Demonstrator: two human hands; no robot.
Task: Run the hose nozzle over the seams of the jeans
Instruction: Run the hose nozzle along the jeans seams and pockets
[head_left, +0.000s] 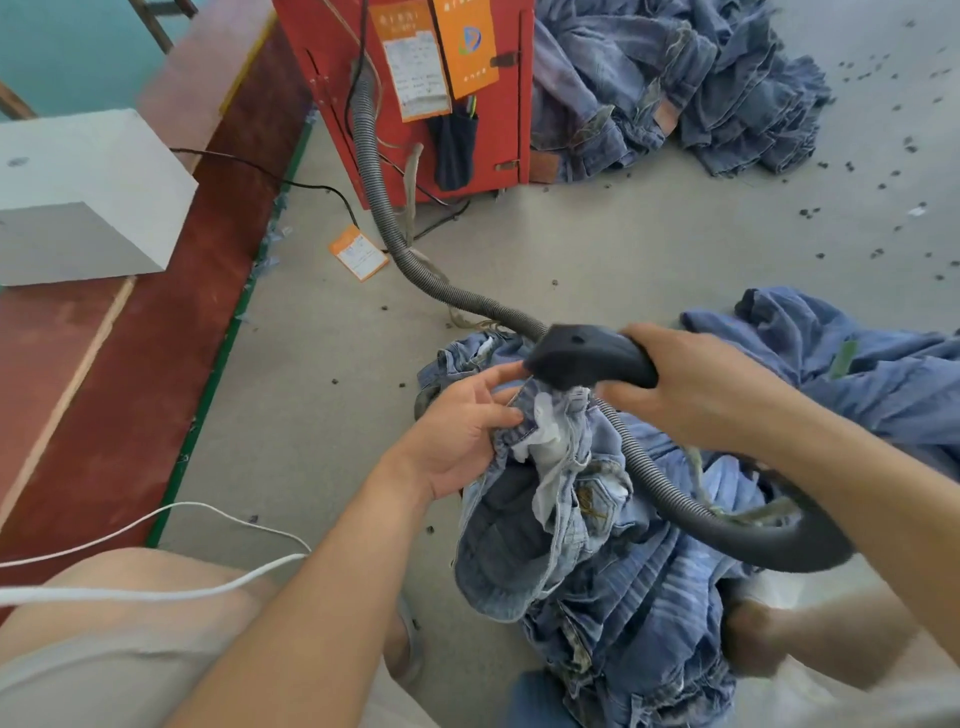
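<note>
Gripping the bunched waistband of the jeans (561, 499) between thumb and curled fingers, the left hand (462, 431) holds the white pocket lining up near the middle of the view. Just to its right, the black hose nozzle (587, 358) touches this fabric, and the right hand (696, 384) is closed around its handle. The ribbed grey hose (374, 171) runs back to a red machine (415, 93) on the floor.

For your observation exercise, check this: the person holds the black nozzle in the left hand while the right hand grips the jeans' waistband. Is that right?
No, the hands are swapped. The head view shows the right hand holding the black nozzle, while the left hand grips the jeans at the waistband.
</note>
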